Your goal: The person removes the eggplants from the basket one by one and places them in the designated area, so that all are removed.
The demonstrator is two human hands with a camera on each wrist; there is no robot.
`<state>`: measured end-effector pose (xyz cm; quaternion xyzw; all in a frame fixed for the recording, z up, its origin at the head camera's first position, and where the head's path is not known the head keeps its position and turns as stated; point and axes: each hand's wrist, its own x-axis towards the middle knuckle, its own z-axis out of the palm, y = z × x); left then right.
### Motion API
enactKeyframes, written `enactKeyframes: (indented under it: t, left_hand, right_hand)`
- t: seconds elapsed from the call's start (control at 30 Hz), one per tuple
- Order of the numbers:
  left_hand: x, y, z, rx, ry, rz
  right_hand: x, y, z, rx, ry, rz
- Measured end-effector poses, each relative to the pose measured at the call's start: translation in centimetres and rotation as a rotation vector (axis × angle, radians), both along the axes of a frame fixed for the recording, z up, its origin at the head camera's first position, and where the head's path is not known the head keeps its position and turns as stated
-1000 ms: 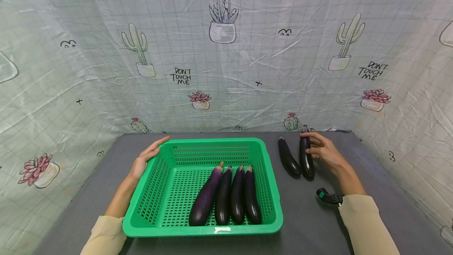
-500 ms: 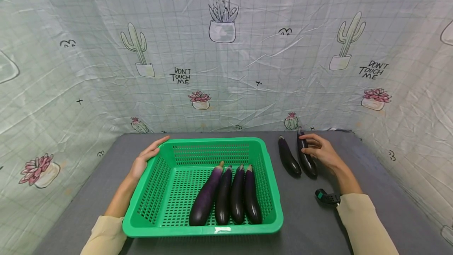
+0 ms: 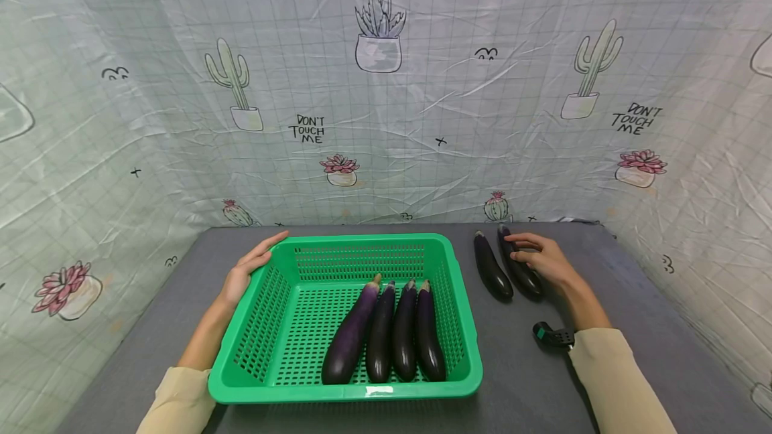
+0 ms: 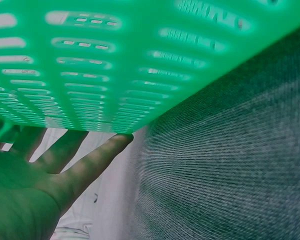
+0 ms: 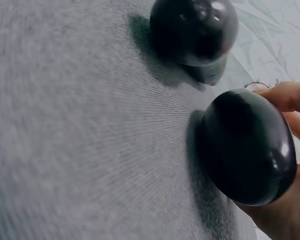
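My left hand lies along the left side of a green plastic basket, its fingers fairly straight at the far corner. In the left wrist view, those fingers reach to the basket's slotted wall from outside. Several dark purple eggplants lie side by side in the basket's right half. On the table to the right, my right hand holds an eggplant, thumb and fingers around it, its stem pointing away. The right wrist view shows this eggplant's rounded end close over the table.
Another eggplant lies on the grey table between the basket and my right hand. A patterned sheet hangs behind the table and along both sides. A black strap-like device sits at my right wrist.
The held eggplant's stem end has swung left and nearer, so it lies closer alongside the other loose eggplant. My right hand has shifted slightly left with it. The left hand and basket have stayed put.
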<state>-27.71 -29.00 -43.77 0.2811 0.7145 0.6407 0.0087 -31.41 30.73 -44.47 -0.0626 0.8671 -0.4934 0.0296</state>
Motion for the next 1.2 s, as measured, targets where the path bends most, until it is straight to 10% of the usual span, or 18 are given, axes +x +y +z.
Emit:
enactKeyframes:
  t: [1.2]
  left_hand:
    - [-0.3,0.0,-0.5,0.07,-0.023,-0.072]
  right_hand:
    - [-0.1,-1.1,0.6,0.194,0.0,0.063]
